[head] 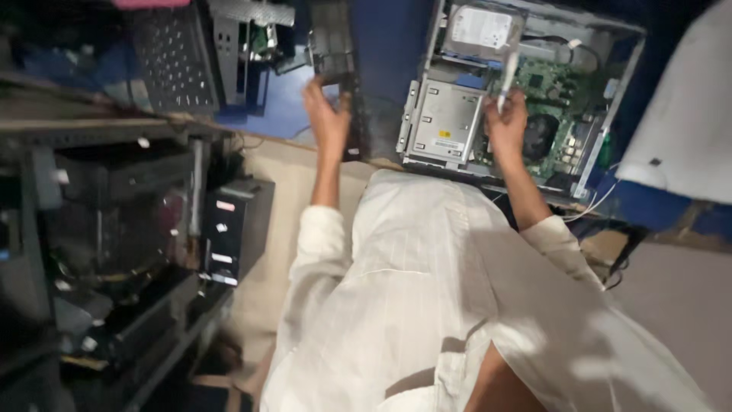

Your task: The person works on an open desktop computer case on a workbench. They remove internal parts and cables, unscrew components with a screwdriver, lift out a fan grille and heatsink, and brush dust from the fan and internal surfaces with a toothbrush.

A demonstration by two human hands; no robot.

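White cloth of the person's own shirt point(427, 305) fills the bottom of the view, nearest the camera, with both bare forearms reaching up from it to a blue worktop point(385, 53). One opened desktop computer case point(526, 91) lies flat on that worktop at upper right, its lid off. Inside I count one silver drive cage point(446, 122), one hard drive point(480, 30) with a pale label, one green board point(564, 84) and one round dark fan point(541, 137).

One right hand point(507, 126) sits over the case, its fingers closed round a slim pale tool or cable point(509, 72); blur keeps me from telling which. One left hand point(328, 114) rests well apart from it, at the worktop's near edge, fingers curled on a dark flat panel point(347, 69) that stands beside the case.

Risks, as I judge them: the slim thing in the right hand hangs close above the board, so a slip could scrape or short a part. That dark panel is gripped only at one end and could tip onto the case or drop to the floor. Loose white wires point(591, 206) trail off the case's near corner and could snag on a sleeve.

Left of the person stands one dark metal rack point(114, 229) crowded with old units, too murky to count, and one perforated grey panel point(171, 57) lies at upper left
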